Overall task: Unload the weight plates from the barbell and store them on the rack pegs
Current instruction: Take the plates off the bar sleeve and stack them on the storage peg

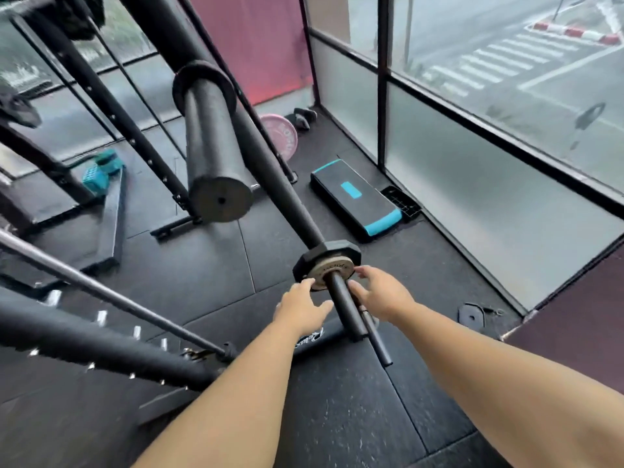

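At the lower left, a black rack beam (101, 349) studded with silver pegs is seen. Toward the centre, a small metal plate (334, 269) is seated on the barbell (344, 307) sleeve, flat against a black octagonal plate (332, 252) behind it. The left hand (300, 307) is laid on the small plate's left rim and the right hand (383, 293) on its right rim, fingers nearly straight and not closed round it. Further right, a black-and-teal step platform (354, 204) is set on the floor.

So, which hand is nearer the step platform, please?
Right: the right hand is on the near side of the step platform; the left hand is farther left, across the bar.
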